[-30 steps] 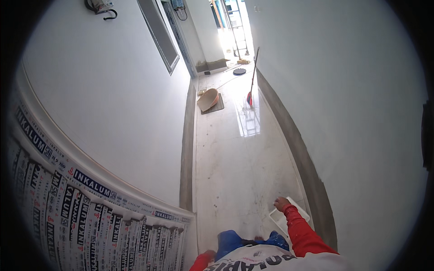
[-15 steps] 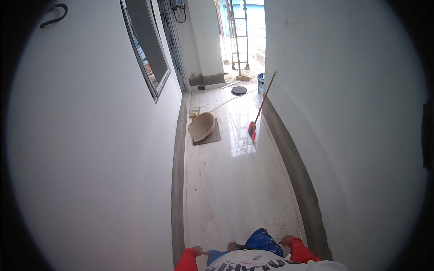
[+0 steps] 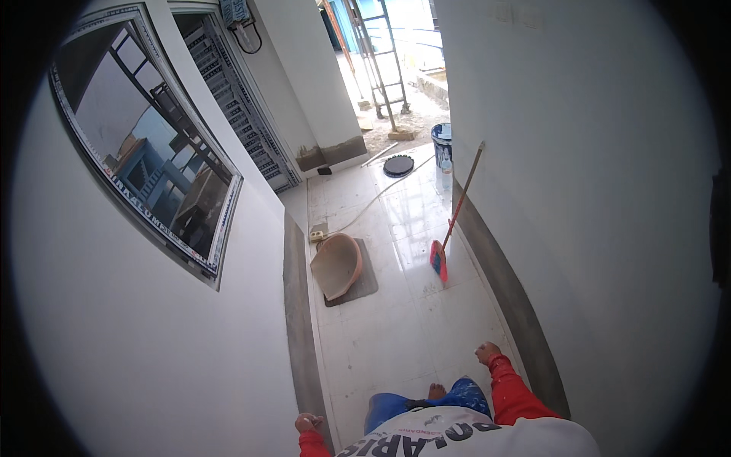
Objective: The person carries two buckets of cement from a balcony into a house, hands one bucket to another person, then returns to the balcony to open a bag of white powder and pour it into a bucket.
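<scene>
My right hand (image 3: 487, 353) hangs out in front of my right thigh, its fingers curled and holding nothing that shows. Low at my left side, my left hand (image 3: 308, 423) is loosely closed too, beside the left wall's grey base strip. Both arms wear red sleeves. Ahead on the right, a broom (image 3: 439, 261) with red and blue bristles rests on the tiles, its long handle leaning at the right wall. To the left of it, a clay-coloured basin (image 3: 339, 263) with a cut-away side sits on a grey mat (image 3: 368, 283). Neither hand touches these things.
A bucket (image 3: 442, 146) stands by the right wall near the bright doorway, with a round dark lid (image 3: 398, 165) on the floor. A pale cable (image 3: 373, 202) runs to a socket block (image 3: 317, 237). Outside is a ladder (image 3: 387, 57). A framed window (image 3: 145, 152) fills the left wall.
I have moved forward along the passage; basin and broom are nearer. The view has turned, showing more of the left window and door. My right hand has swung forward, my left back.
</scene>
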{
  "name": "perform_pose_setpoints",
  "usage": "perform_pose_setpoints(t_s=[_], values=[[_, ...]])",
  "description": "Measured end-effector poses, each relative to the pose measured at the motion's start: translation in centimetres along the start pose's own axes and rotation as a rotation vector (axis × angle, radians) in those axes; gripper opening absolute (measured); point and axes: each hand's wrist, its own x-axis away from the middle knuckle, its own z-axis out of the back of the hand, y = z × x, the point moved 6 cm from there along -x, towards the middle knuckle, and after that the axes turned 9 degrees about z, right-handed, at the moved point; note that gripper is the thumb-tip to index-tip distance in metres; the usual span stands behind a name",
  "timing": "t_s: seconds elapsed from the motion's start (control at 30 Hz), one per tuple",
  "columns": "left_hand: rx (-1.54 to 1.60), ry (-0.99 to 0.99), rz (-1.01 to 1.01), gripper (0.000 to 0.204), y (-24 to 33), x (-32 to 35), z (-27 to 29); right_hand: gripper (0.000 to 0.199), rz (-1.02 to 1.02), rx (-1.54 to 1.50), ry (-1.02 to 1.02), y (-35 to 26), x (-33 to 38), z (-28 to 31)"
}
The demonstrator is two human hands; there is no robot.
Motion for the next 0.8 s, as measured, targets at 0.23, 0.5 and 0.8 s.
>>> perform_pose_setpoints(t_s=[0.23,0.5,0.8], values=[[-1.052,0.081,0.157,0.029,-1.1,-11.5,-7.5,0.026,0.702,-0.008,0.072,-42.4,-16.3,13.2],[-0.709,-0.01,0.296,0.027,9.2,-28.4,-41.2,0.034,0.18,0.53,-0.28,-29.1,-33.6,12.6],[-0.405,-0.528,-0.295,0.016,36.7,-36.2,-81.6,0.023,-0.32,0.418,-0.643,-17.5,-43.4,15.2]])
